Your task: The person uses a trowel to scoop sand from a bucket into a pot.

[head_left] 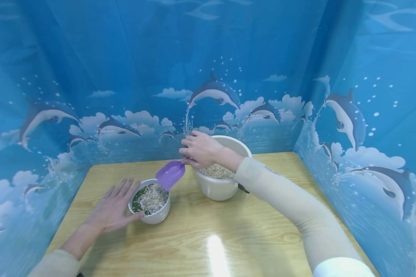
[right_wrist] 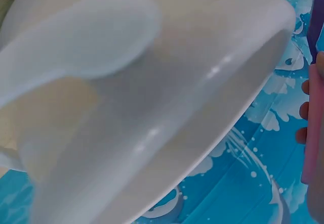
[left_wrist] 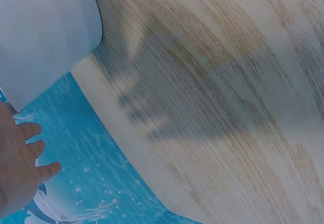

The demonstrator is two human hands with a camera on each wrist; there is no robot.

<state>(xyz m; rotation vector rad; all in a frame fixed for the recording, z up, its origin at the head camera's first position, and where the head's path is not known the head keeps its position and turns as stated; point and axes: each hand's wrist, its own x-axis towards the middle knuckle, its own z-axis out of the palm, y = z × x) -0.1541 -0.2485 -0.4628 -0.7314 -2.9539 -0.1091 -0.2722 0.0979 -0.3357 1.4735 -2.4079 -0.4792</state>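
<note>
A small white ribbed pot stands left of centre, with pale granules heaped over something green inside. Around its left side my left hand spreads straight fingers, the thumb touching the near side. In the left wrist view this pot is at the upper left, the hand below it. My right hand grips a scoop by its pink handle. The scoop's purple blade slants down over the pot's right rim. Its palm is hidden from the head view.
A larger white bucket holding similar granules stands right of the pot, under my right forearm. Both stand on a wood-grain table. A blue dolphin-print curtain encloses the back and sides.
</note>
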